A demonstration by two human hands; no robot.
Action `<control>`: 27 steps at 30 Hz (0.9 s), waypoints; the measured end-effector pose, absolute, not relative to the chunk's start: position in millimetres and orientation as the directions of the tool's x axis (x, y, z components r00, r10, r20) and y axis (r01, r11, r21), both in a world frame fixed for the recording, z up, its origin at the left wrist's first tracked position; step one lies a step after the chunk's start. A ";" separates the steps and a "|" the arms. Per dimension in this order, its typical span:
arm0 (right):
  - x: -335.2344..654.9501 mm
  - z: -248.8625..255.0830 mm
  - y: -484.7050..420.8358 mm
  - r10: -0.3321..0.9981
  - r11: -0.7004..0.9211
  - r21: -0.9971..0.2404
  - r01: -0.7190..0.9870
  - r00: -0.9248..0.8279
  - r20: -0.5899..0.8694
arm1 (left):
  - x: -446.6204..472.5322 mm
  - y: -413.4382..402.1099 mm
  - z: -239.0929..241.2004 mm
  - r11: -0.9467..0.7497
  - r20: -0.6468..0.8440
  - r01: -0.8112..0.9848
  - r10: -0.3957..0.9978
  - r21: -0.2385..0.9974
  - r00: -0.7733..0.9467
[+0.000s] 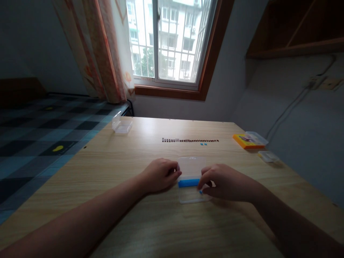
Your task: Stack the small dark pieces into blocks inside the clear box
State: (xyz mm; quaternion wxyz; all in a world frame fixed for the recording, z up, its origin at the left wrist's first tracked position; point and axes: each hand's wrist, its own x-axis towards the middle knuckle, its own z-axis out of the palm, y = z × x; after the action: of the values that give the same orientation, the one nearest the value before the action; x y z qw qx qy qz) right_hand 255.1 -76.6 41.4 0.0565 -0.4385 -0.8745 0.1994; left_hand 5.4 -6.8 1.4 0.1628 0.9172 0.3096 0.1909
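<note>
Right hand [224, 181]: thumb and fingertips pinched narrow on a small blue piece [200, 192], over the near half of an open, clear, rectangular plastic box [189, 200]. Left hand [162, 175]: fingers curled at the left edge of the box's raised lid; can't tell if it grips or just rests there.

Box sits on the desk [150, 229] between the hands, lid on the far side. Desk is pale wood grain, dark holes near its edges. Beyond the box: long straight row of tiny dark brown pieces [188, 141] running left to right, with two small blue pieces [201, 144] just in front of its right half. Far left corner: second clear plastic box [123, 128], lid up. Right edge: orange-yellow box [248, 142] with clear plastic on it, small clear case [268, 156] nearer.

Room is dim, lit by the barred window [174, 46] ahead, brown frame. Patterned curtain [99, 43] and checked bed [67, 123] left; brown wall shelf [309, 48] and cable [285, 109] right.

Box looks thin-walled, see-through; bright blue ridged strip [188, 183] across it by the hinge. Held piece is mostly hidden by fingers.
</note>
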 end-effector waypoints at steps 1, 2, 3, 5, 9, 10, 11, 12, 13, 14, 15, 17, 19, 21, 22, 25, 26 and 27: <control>256.7 43.8 -77.5 0.790 0.541 -0.398 0.741 -0.610 -0.064 | 5.3 -6.8 1.4 -0.757 0.251 0.504 0.628 0.417 0.736; 258.0 46.2 -78.5 0.787 0.549 -0.394 0.737 -0.615 -0.054 | 5.2 -6.9 1.4 -0.759 0.253 0.501 0.626 0.416 0.738; 259.0 48.5 -79.6 0.780 0.561 -0.388 0.731 -0.624 -0.046 | 5.1 -6.9 1.4 -0.761 0.255 0.498 0.624 0.416 0.739; 259.8 52.2 -81.7 0.754 0.592 -0.376 0.713 -0.655 -0.053 | 5.2 -6.8 1.2 -0.762 0.258 0.497 0.623 0.415 0.739; 258.4 54.2 -84.1 0.711 0.630 -0.355 0.690 -0.697 -0.093 | 5.6 -6.9 0.8 -0.755 0.254 0.504 0.630 0.418 0.734; 257.9 53.9 -84.3 0.711 0.629 -0.351 0.694 -0.696 -0.100 | 5.6 -6.9 0.8 -0.754 0.252 0.506 0.632 0.420 0.733; 257.6 53.6 -84.2 0.714 0.626 -0.347 0.698 -0.693 -0.105 | 5.6 -7.0 0.8 -0.753 0.250 0.507 0.633 0.420 0.732; 257.3 53.3 -84.1 0.715 0.623 -0.344 0.702 -0.690 -0.112 | 5.5 -7.1 0.8 -0.753 0.249 0.507 0.633 0.420 0.733; 257.1 53.0 -84.0 0.718 0.618 -0.342 0.708 -0.685 -0.119 | 5.3 -7.1 0.8 -0.754 0.249 0.507 0.632 0.418 0.734; 256.8 52.8 -83.9 0.722 0.613 -0.343 0.712 -0.681 -0.124 | 5.2 -7.2 0.8 -0.755 0.250 0.505 0.630 0.417 0.735; 256.5 52.6 -83.9 0.725 0.607 -0.344 0.717 -0.676 -0.129 | 5.1 -7.3 0.9 -0.757 0.253 0.504 0.629 0.416 0.735; 255.7 51.8 -84.0 0.744 0.587 -0.338 0.736 -0.654 -0.133 | 5.0 -7.3 0.9 -0.758 0.256 0.502 0.627 0.416 0.735; 254.9 50.1 -84.1 0.775 0.558 -0.322 0.765 -0.619 -0.127 | 5.1 -7.4 0.9 -0.758 0.256 0.500 0.627 0.418 0.736; 254.9 47.4 -83.7 0.804 0.530 -0.306 0.791 -0.584 -0.116 | 5.3 -7.4 0.7 -0.758 0.253 0.500 0.627 0.420 0.737; 255.2 45.9 -83.3 0.813 0.520 -0.302 0.799 -0.571 -0.111 | 5.3 -7.4 0.7 -0.759 0.253 0.498 0.625 0.419 0.738; 257.1 42.2 -81.1 0.829 0.502 -0.302 0.811 -0.551 -0.101 | 5.0 -7.4 0.6 -0.766 0.262 0.493 0.618 0.413 0.741; 257.7 41.5 -80.3 0.832 0.499 -0.302 0.812 -0.546 -0.096 | 4.8 -7.4 0.6 -0.768 0.265 0.490 0.615 0.411 0.742; 258.1 41.0 -79.6 0.835 0.496 -0.304 0.813 -0.543 -0.089 | 4.5 -7.4 0.7 -0.771 0.267 0.488 0.613 0.410 0.743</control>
State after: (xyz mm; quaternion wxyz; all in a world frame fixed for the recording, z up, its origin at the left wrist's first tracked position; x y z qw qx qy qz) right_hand 258.1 -79.6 41.0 0.0347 -0.4769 -0.8642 0.1566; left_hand 4.5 -7.4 0.7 0.1586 0.9201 0.2993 0.1968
